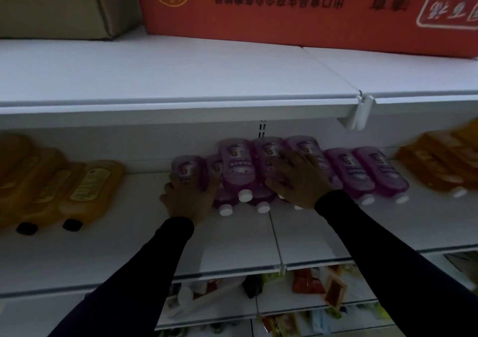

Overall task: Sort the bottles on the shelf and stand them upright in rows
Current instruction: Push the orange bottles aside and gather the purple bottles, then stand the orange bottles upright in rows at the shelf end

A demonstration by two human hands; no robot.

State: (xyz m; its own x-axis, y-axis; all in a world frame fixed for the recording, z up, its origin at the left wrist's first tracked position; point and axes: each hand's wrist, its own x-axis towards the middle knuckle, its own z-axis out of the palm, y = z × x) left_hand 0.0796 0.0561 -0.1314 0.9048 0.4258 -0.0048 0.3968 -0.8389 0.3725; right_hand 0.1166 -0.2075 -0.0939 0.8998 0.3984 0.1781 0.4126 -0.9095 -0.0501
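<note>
White shelf [129,246] across mid frame, upper shelf [181,78] above it carrying red carton [297,8] with upside-down print, plus plain brown box [59,3] at left. Lower shelves [297,292] with mixed packaged goods, blurred, contents unreadable. Amber bottles [85,194] lying flat at left of the shelf, black caps toward the front edge, packed side by side. More amber/orange bottles [439,166] lying at far right, motion-blurred. Purple bottles [362,174] in centre, all lying down, white caps pointing at the front edge, stacked in two layers: bottom layer mostly hidden, only caps and necks showing, upper layer resting across them. Two purple bottles at right of the pile lying side by side directly on the shelf. None upright. Dark long sleeves [388,246] on both arms, reaching in from below. Right hand [300,181] lying palm-down on top of the pile, fingers spread and fairly straight across two upper bottles, pressing, not wrapped round either. Left hand [188,199] at left end of the pile, fingers curled round the lower end of leftmost purple bottle [187,168], gripping it; bottle tilted, label facing camera, cap hidden behind the hand. Hands apart, one capped bottle visible between them.
</note>
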